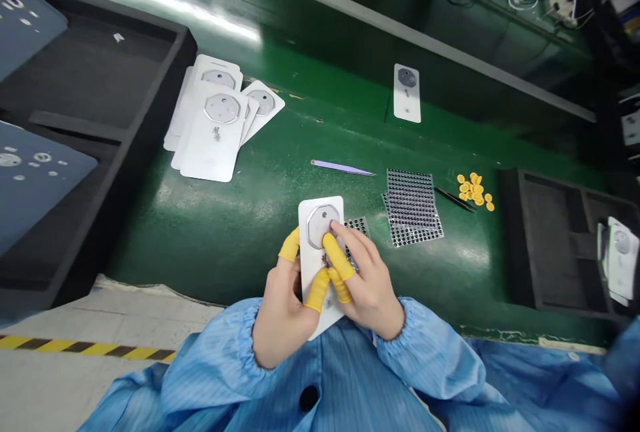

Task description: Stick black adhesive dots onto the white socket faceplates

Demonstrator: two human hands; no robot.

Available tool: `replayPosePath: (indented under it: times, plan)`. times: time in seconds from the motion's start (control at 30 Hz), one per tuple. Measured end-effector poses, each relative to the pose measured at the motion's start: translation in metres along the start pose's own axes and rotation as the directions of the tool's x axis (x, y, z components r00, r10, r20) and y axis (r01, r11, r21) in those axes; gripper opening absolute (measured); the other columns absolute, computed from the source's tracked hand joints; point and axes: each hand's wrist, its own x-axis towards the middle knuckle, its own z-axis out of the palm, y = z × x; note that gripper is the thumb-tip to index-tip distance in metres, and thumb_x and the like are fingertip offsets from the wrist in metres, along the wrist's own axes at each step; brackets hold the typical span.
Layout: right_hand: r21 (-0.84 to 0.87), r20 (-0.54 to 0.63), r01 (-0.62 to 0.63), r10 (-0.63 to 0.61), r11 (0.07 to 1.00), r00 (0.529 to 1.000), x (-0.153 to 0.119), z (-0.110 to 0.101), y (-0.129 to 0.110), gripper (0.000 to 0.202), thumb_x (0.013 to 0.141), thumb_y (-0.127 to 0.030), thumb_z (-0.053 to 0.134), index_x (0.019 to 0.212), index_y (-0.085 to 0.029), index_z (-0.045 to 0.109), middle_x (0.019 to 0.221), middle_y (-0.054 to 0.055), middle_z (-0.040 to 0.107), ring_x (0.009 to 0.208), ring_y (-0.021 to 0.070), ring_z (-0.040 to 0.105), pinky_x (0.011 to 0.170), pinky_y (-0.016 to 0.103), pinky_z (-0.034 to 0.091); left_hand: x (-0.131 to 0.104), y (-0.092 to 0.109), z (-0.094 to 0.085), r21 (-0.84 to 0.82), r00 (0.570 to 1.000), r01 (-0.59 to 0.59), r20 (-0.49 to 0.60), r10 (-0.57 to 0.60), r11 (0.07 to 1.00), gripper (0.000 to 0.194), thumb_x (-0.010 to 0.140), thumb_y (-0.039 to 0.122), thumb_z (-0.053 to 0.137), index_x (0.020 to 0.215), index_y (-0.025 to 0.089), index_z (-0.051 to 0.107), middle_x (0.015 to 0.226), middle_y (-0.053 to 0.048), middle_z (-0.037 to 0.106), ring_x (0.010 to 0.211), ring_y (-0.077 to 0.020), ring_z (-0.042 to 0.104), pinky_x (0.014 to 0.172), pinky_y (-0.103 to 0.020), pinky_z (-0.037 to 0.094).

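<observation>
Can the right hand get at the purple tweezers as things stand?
Probably yes: the purple tweezers lie uncovered on the green bench, beyond the white panel, though the right hand would leave the panel first.

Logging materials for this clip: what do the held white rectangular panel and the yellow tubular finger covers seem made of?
White rectangular panel: perhaps plastic or glass, satin-smooth, judging by its even, softly lit surface. Yellow tubular finger covers: likely matte rubber, as they wrinkle and cling.

Glossy green desk (210, 239) has room along its front-left edge; large black tray (135, 152) blocks left end, smaller black tray (517, 245) right.
</observation>
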Motion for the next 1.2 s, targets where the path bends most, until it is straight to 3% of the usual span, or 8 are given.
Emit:
replayPosePath:
  times: [0.1,0.2,0.43,0.63,0.77,0.87,1.0,1.2]
  plan:
    - [0.070,-0.078,-0.004,0.009,0.998,0.997,0.001,-0.005,0.002,0.047,0.088,-0.016,0.042,0.134,-0.009,0.046,0.141,0.022,0.046,0.129,0.0314,0.045,0.093,0.053,0.052,-0.002,0.004,0.002,-0.198,0.998,0.062,0.034,-0.056,0.978,0.060,0.081,0.015,0.065,0.136,0.025,0.041,0.120,-0.008,0.067,0.102,-0.0234,0.068,0.082,-0.030,0.059]
    - [0.092,-0.091,0.004,0.004,0.996,0.996,0.002,-0.009,0.001,0.048,0.088,-0.015,0.041,0.136,-0.007,0.045,0.139,0.023,0.047,0.128,0.0317,0.044,0.094,0.053,0.052,-0.004,0.008,0.004,-0.250,0.996,0.087,0.023,-0.084,0.964,0.060,0.079,0.014,0.069,0.133,0.027,0.046,0.117,-0.007,0.069,0.101,-0.0229,0.069,0.082,-0.028,0.059]
    - [0.140,-0.115,0.020,-0.004,0.990,0.993,0.003,-0.015,0.000,0.049,0.088,-0.012,0.042,0.137,-0.005,0.043,0.137,0.023,0.049,0.127,0.0313,0.046,0.094,0.051,0.052,-0.007,0.013,0.004,-0.270,0.995,0.102,0.008,-0.104,0.958,0.058,0.078,0.015,0.071,0.131,0.027,0.049,0.115,-0.007,0.070,0.097,-0.0238,0.070,0.077,-0.028,0.061]
    - [0.085,-0.067,0.014,-0.008,0.996,0.998,0.005,-0.020,-0.001,0.040,0.087,-0.015,0.044,0.125,-0.011,0.054,0.139,0.022,0.047,0.123,0.0312,0.048,0.091,0.053,0.052,-0.009,0.011,0.004,-0.230,0.995,0.096,-0.016,-0.102,0.968,0.071,0.078,0.015,0.070,0.140,0.031,0.039,0.118,-0.005,0.068,0.098,-0.0228,0.070,0.077,-0.027,0.061]
    - [0.098,-0.006,0.013,-0.013,0.995,1.000,0.005,-0.019,-0.002,0.044,0.081,-0.010,0.044,0.124,-0.010,0.054,0.141,0.022,0.044,0.131,0.0336,0.042,0.096,0.056,0.049,-0.007,0.009,0.003,-0.190,0.994,0.105,-0.004,-0.108,0.976,0.080,0.075,0.014,0.074,0.143,0.027,0.034,0.106,-0.007,0.072,0.085,-0.0234,0.072,0.066,-0.027,0.061]
    - [0.130,-0.001,0.006,-0.006,0.992,1.000,0.002,-0.013,0.000,0.047,0.082,-0.010,0.042,0.128,-0.011,0.051,0.141,0.021,0.045,0.135,0.0338,0.038,0.097,0.058,0.050,-0.005,0.006,0.003,-0.199,0.991,0.136,0.013,-0.137,0.970,0.074,0.076,0.017,0.073,0.140,0.025,0.037,0.098,-0.006,0.073,0.076,-0.0208,0.071,0.063,-0.027,0.060]
    - [0.378,-0.095,-0.076,0.120,0.923,0.988,-0.002,-0.004,0.008,0.041,0.088,-0.015,0.045,0.129,-0.016,0.053,0.136,0.016,0.052,0.128,0.0291,0.049,0.101,0.057,0.047,0.004,0.006,0.004,-0.314,0.983,0.184,0.053,-0.176,0.932,0.067,0.075,0.021,0.075,0.133,0.024,0.042,0.103,-0.007,0.072,0.081,-0.0209,0.072,0.067,-0.027,0.059]
    - [0.650,-0.145,-0.230,0.415,0.725,0.898,0.005,-0.007,0.012,0.033,0.095,-0.020,0.044,0.123,-0.023,0.060,0.125,0.010,0.062,0.115,0.0242,0.061,0.094,0.046,0.055,0.028,0.017,0.003,-0.421,0.964,0.268,0.114,-0.242,0.866,0.066,0.072,0.028,0.077,0.128,0.018,0.045,0.112,-0.012,0.070,0.085,-0.0246,0.071,0.070,-0.032,0.059]
